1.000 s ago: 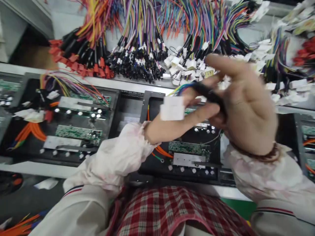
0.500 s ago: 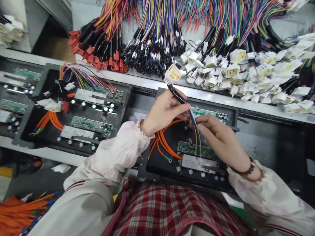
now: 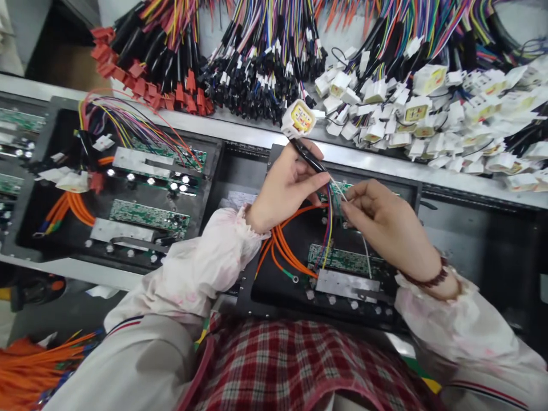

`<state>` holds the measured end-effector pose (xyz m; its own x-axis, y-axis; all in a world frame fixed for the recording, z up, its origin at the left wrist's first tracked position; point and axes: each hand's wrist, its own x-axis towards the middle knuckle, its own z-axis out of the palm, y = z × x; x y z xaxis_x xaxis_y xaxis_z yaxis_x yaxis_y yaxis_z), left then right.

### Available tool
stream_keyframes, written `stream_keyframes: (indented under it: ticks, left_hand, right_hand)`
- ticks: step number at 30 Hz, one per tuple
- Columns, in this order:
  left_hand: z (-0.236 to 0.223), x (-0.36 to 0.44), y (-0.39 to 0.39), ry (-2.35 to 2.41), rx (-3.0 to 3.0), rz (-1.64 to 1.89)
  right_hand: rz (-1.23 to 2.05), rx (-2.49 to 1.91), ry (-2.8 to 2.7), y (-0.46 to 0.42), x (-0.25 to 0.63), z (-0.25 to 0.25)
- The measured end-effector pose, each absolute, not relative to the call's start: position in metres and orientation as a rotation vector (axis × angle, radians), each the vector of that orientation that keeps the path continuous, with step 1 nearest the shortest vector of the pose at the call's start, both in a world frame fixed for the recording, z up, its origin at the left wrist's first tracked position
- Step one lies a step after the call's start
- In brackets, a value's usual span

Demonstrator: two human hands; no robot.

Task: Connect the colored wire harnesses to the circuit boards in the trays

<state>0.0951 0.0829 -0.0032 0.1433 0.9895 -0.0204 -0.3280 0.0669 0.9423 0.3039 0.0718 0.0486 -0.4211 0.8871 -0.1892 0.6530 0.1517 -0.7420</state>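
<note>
My left hand [image 3: 287,185] is closed around the black sleeve of a wire harness [image 3: 309,156]. At its top end the white connector [image 3: 298,119] with a yellow face sticks up past my fingers. Coloured wires [image 3: 329,225] hang from the sleeve down over a green circuit board [image 3: 321,255]. My right hand [image 3: 379,220] pinches a white wire [image 3: 337,187] of this harness and holds it apart from the other strands. Both hands are above a black housing [image 3: 278,291] with orange cables [image 3: 282,245] at its left side. My curled fingers partly hide the upper board.
To the left stands another black housing [image 3: 25,228] with wired boards. Along the back lie bundles with red connectors [image 3: 137,80], black connectors [image 3: 257,80] and white connectors [image 3: 428,114]. A metal rail [image 3: 377,162] runs behind the housings. Orange cables [image 3: 38,365] are piled at lower left.
My right hand has separated a white wire from the strands and drawn it to the right. The connector in my left hand has tipped, showing more of its yellow face. The view has shifted slightly.
</note>
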Motion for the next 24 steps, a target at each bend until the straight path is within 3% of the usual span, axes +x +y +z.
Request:
stream_keyframes:
  ticks: [5,11,24]
  left_hand:
    - [-0.011,0.088,0.093,1.049,1.085,1.407]
    - [-0.017,0.09,0.097,1.172,1.035,1.5]
    - [-0.004,0.095,0.09,1.233,0.9,1.578]
  right_hand:
    - [0.917,-1.491,-2.416,0.059,0.344,0.055]
    - [0.364,-1.554,-2.097,0.086,0.329,0.022]
    - [0.336,-1.501,-2.122,0.096,0.322,-0.001]
